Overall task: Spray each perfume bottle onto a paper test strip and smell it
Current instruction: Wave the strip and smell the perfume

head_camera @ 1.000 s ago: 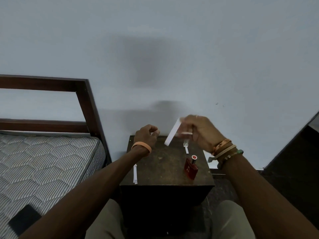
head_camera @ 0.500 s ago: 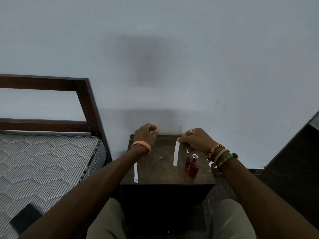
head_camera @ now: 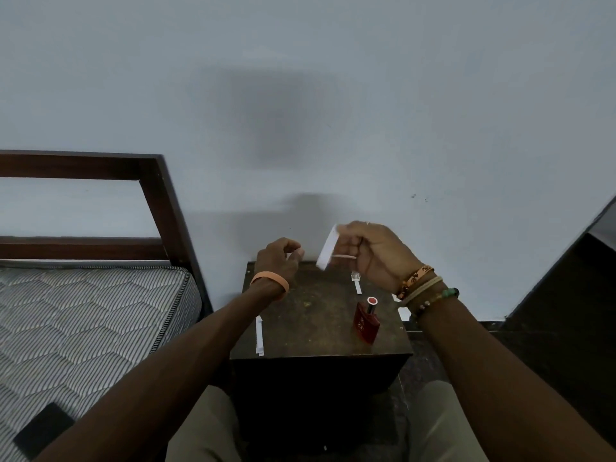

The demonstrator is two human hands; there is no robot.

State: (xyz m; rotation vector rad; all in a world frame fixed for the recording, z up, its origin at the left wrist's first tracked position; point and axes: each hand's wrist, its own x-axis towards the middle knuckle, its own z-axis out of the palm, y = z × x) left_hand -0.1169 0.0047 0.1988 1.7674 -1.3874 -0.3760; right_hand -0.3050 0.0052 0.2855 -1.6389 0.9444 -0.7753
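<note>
The small dark table stood with its 12 o'clock edge against the pale wall. It was hemmed at 9 o'clock by the wooden bed frame and the quilted mattress, and a dark panel stood off at 3 o'clock. The middle of the top lay bare, the only open room between the hands.

The right hand hung above the 1 o'clock corner, clear of the top, with fingers and thumb curled to pinch a white paper strip. The strip slanted down toward 7 o'clock, with its lower end in the air over the far edge. The left hand hovered over the 11 o'clock corner with its fingers curled and the thumb near the forefinger. Whether it pinched anything could not be told.

The red perfume bottle stood upright near the 4 o'clock edge, touched by neither hand, its round red cap on. A gold mark on its face was too small to read, and the fill could not be seen.

A second strip lay along the 8 o'clock edge. A third strip lay at 1 o'clock with a small clear object at its far end, too small to identify.
</note>
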